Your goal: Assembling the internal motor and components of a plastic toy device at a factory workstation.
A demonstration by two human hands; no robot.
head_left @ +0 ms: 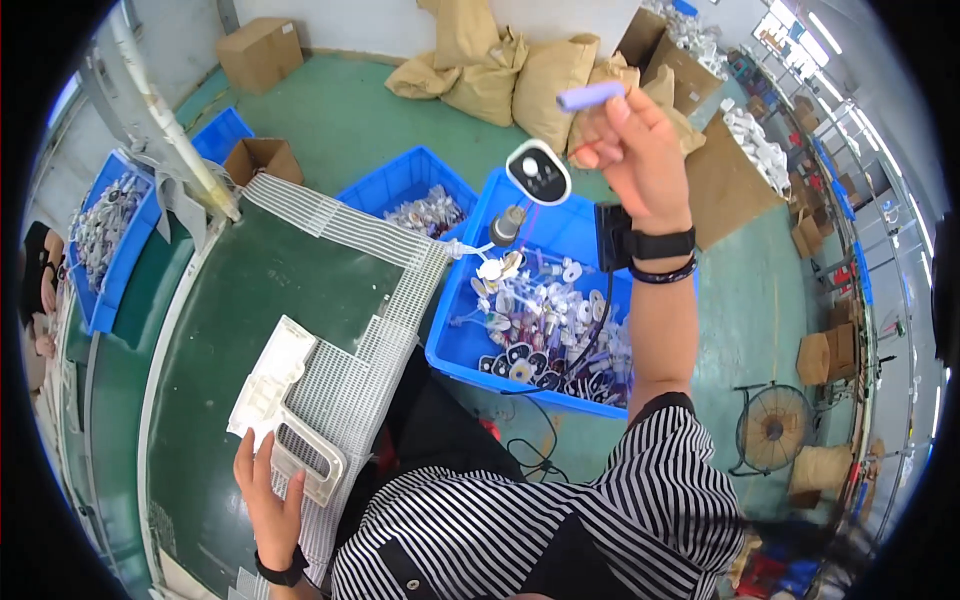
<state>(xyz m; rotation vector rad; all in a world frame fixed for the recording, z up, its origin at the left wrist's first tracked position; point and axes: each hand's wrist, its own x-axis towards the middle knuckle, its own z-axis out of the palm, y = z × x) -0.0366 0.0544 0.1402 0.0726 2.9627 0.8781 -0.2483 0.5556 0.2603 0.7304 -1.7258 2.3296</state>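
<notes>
High over the blue bin, my right hand pinches a purple cylindrical battery. Thin red wires run down from that hand. Just left of it, a rounded white part with a black face hangs in the air, with a grey cylindrical piece below it. Whether the wires join these parts cannot be made out. My left hand is open, fingers spread, its tips at a white plastic tray with a handle-like frame on the bench. The bin holds many small white, black and purple parts.
A green-topped bench with white mesh matting runs along my left. Another blue bin of clear parts stands behind. Brown sacks and cartons line the wall. A floor fan stands right; a co-worker's hands show far left.
</notes>
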